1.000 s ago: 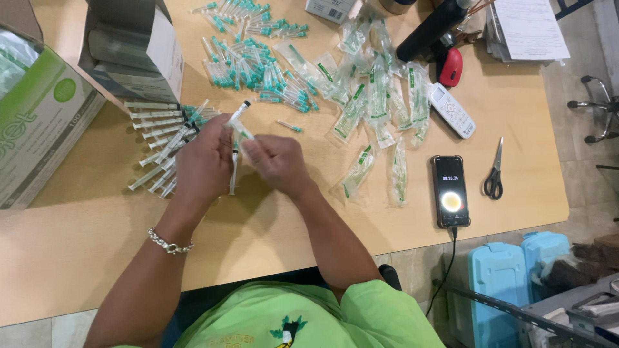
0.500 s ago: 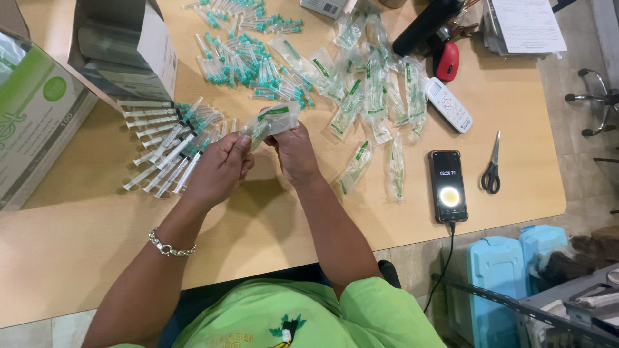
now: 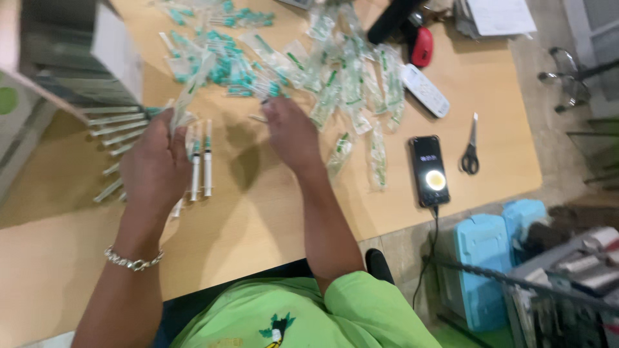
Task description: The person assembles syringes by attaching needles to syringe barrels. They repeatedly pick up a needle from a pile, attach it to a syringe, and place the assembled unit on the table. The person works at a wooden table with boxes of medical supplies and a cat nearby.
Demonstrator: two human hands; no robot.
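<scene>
My left hand (image 3: 155, 164) is raised over the wooden table (image 3: 271, 212) and grips a clear plastic wrapper (image 3: 192, 87) that sticks up from its fingers. Just right of it two unwrapped syringes (image 3: 201, 161) lie side by side, and more syringes (image 3: 113, 125) lie in a row further left. My right hand (image 3: 290, 132) reaches forward, with its fingertips at the near edge of a pile of teal-capped needles (image 3: 225, 67). The blur hides whether those fingers hold anything. Several sealed syringe packets (image 3: 348, 84) are spread to the right of the pile.
An open cardboard box (image 3: 64, 58) stands at the back left. A phone with a lit screen (image 3: 429, 171), scissors (image 3: 469, 153), a white remote (image 3: 425, 90) and a red object (image 3: 422, 55) lie at the right. A blue case (image 3: 480, 258) sits on the floor.
My hands, together on one packet before, have parted. The left hand has moved left holding the wrapper, and the right has reached toward the needle pile. Two syringes now lie between them.
</scene>
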